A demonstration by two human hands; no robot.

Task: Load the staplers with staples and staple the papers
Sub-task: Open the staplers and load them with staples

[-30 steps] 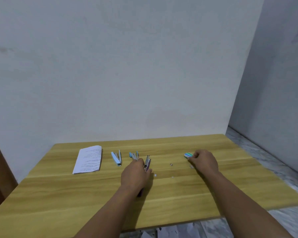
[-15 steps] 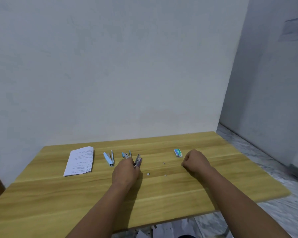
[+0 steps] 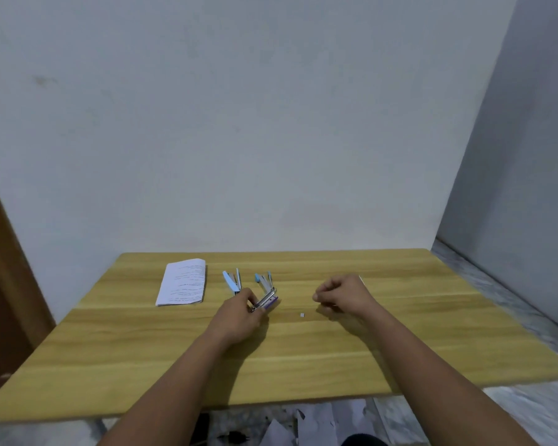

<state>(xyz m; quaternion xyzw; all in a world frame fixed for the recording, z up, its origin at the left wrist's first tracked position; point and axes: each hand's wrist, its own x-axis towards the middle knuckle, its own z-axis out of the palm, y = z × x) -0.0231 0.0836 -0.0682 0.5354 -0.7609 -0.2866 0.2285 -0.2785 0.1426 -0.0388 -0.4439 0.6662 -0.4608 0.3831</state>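
Light wooden rectangular table against plain white wall. Brown wooden door edge far left. Crumpled white paper scraps on marbled grey floor below table.

The counter is yellow-brown woodgrain. White papers carry dark print lines. Two staplers are light blue; one purple and silver.

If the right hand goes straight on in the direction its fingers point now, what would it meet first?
The right hand points left, toward the purple stapler that the left hand holds. Between them only bare table shows; the small staple piece lies just nearer. So probably the purple stapler comes first, though depth is unclear.
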